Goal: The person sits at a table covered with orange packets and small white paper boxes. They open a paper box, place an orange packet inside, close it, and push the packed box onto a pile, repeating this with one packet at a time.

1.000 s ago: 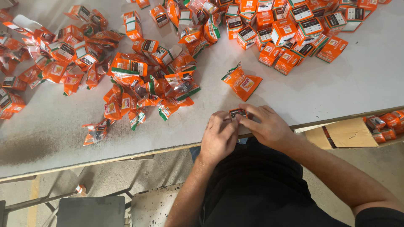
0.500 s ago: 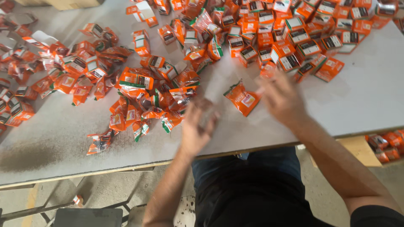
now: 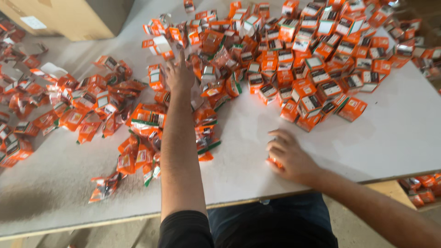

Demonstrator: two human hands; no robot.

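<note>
My left hand [image 3: 179, 73] is stretched far out over the pile of orange packets and small orange boxes [image 3: 294, 69]. Its fingers are spread and hold nothing, and the fingertips are near a flat white-and-orange carton [image 3: 158, 45]. Close to the table's front edge, my right hand [image 3: 287, 154] lies curled over a single orange packet [image 3: 274, 162]. Only a corner of that packet shows under the palm. Shiny orange foil packets [image 3: 142, 119] lie on both sides of my left forearm.
The white table [image 3: 390, 138] holds closed orange boxes at the back right and flattened cartons [image 3: 27, 87] at the left. A brown cardboard box [image 3: 69, 16] stands at the back left. More orange packets [image 3: 420, 188] lie below the table's right edge.
Both hands left the table's front edge, where they held a small item together. The left arm has reached far forward into the pile. The right hand has come down on a single packet.
</note>
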